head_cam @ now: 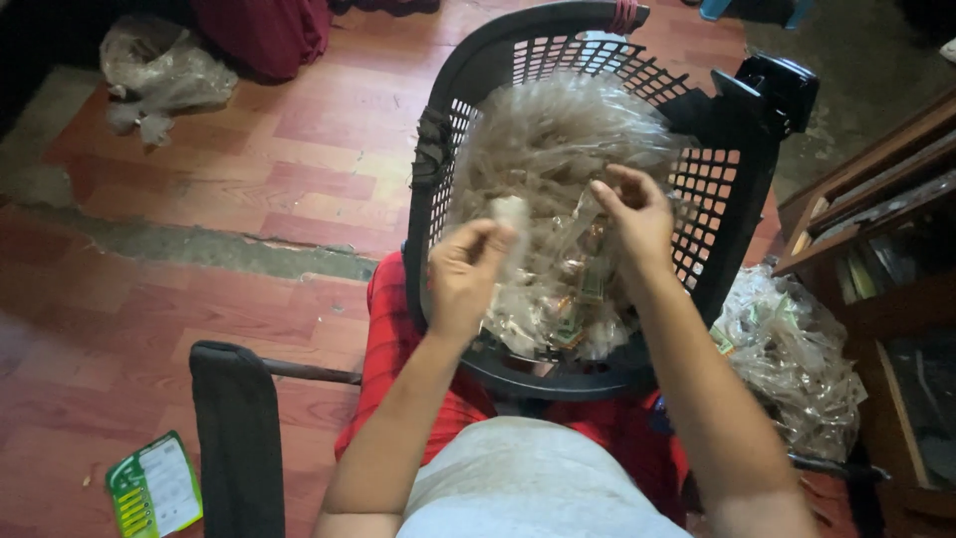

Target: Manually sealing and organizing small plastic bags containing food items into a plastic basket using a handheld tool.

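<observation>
A black plastic basket (732, 189) with latticed walls rests on my lap, filled with a heap of small clear plastic packets (553, 149). My left hand (466, 269) is closed on one small clear packet (513, 214) held above the heap. To its right, my right hand (637, 214) hovers with fingers curled and pinched at the plastic on top of the heap; whether it grips a packet is unclear. Some packets lower in the basket show green and brown contents (583, 294).
A clear bag of more packets (797, 359) lies at my right beside a wooden shelf (876, 249). A black chair arm (234, 428) is at my left. A green and white card (154, 485) lies on the red floor. Another plastic bag (159, 70) sits far left.
</observation>
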